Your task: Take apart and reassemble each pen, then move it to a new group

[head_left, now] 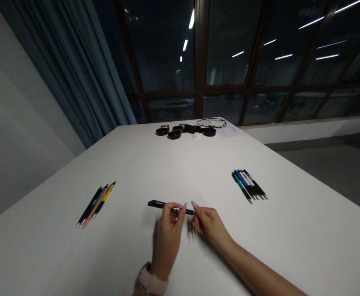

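Observation:
Near the front middle of the white table, a black pen is held roughly level, its clip end pointing left. My left hand pinches the barrel between thumb and fingers. At the tip end, my right hand has its thumb and fingers closed around the pen's point. My fingers cover parts of the barrel and tip. Left of my hands lies a group of pens in black, green, pink and yellow. To the right, a row of pens with green, blue, white and black barrels lies side by side.
Several round black objects and a thin black cable loop lie at the table's far end, beside a sheet of paper. Behind stand dark windows and a blue curtain.

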Tool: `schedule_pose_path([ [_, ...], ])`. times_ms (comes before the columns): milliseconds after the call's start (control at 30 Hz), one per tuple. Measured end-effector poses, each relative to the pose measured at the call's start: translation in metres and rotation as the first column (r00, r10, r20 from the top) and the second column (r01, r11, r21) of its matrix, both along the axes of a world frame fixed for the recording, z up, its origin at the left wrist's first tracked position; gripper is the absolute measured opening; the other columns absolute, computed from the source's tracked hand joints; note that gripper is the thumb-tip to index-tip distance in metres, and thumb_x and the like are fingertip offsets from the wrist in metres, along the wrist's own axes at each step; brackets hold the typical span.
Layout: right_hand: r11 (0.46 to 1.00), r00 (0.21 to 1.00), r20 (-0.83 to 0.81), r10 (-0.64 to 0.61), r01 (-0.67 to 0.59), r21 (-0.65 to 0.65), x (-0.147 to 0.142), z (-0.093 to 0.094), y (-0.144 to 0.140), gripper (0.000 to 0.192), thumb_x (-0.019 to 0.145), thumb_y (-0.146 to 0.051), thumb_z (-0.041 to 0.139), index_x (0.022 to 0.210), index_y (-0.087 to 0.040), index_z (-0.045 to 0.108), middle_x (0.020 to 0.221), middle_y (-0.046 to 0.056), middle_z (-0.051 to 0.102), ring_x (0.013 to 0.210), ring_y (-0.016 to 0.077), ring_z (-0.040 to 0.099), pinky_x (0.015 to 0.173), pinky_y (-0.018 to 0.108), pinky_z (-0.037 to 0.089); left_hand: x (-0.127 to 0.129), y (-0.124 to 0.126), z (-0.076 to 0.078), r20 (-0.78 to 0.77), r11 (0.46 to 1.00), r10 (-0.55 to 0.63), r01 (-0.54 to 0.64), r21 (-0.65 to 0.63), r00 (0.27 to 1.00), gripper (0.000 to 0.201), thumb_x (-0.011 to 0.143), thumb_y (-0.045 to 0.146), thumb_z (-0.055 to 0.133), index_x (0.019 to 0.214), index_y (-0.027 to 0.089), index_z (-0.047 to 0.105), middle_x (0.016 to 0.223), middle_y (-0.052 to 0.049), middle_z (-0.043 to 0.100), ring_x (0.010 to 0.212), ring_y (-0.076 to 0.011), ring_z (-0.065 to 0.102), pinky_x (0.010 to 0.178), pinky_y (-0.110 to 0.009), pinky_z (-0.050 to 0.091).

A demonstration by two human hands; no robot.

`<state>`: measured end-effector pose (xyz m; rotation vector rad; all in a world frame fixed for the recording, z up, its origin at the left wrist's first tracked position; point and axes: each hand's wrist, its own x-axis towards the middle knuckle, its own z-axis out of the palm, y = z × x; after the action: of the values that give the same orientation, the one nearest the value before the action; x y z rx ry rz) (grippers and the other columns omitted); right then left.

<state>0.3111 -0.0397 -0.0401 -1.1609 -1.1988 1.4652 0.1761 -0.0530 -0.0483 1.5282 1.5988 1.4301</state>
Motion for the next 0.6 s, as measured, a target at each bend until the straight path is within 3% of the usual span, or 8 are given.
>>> schedule_pose_path([
  [167, 1.0, 1.0, 0.004, 0.026, -0.026, 0.007, 0.0, 0.006, -0.003, 0.075, 0.072, -0.09, 0.039, 0.04, -0.023, 0.044, 0.038, -0.003, 0.04, 0.04, 0.0102, 0.038, 0.049, 0.026, 0.032, 0.002, 0.0, 0.003, 0.031, 1.0, -0.017, 0.017, 0.003, 0.999, 0.026, 0.086, 0.047, 0.06, 0.089, 0.022, 0.055, 0.069, 0.003, 0.058, 0.062, -0.0146, 0.055, 0.058, -0.025, 0.044],
  [300, 0.994, 1.0, 0.025, 0.011, -0.014, 0.112, 0.003, 0.012, -0.009, 0.069, 0.08, -0.083, 0.038, 0.051, -0.022, 0.049, 0.046, -0.003, 0.044, 0.047, 0.0116, 0.042, 0.054, 0.026, 0.036, 0.005, 0.001, 0.006, 0.131, 0.999, -0.017, 0.013, 0.032, 0.991, 0.026, 0.086, 0.047, 0.061, 0.087, 0.022, 0.053, 0.072, 0.002, 0.058, 0.064, -0.0143, 0.056, 0.061, -0.025, 0.046],
  [467, 0.97, 0.996, 0.061, 0.072, -0.084, 0.228, 0.01, 0.011, -0.009, 0.059, 0.088, -0.073, 0.043, 0.061, -0.021, 0.051, 0.059, -0.002, 0.05, 0.059, 0.0137, 0.048, 0.062, 0.027, 0.038, 0.006, 0.004, 0.008, 0.205, 0.999, -0.008, 0.0, 0.035, 0.979, 0.03, 0.084, 0.05, 0.062, 0.086, 0.022, 0.053, 0.071, 0.003, 0.056, 0.064, -0.0135, 0.055, 0.061, -0.025, 0.046],
  [600, 0.943, 0.981, 0.183, 0.069, -0.124, 0.309, 0.015, 0.006, -0.005, 0.052, 0.096, -0.06, 0.039, 0.065, -0.021, 0.052, 0.066, 0.0, 0.054, 0.065, 0.0143, 0.052, 0.067, 0.027, 0.04, 0.006, 0.005, 0.01, 0.227, 1.0, 0.003, -0.01, 0.027, 0.974, 0.034, 0.082, 0.053, 0.064, 0.085, 0.021, 0.053, 0.067, 0.004, 0.054, 0.061, -0.0129, 0.053, 0.058, -0.024, 0.045],
])
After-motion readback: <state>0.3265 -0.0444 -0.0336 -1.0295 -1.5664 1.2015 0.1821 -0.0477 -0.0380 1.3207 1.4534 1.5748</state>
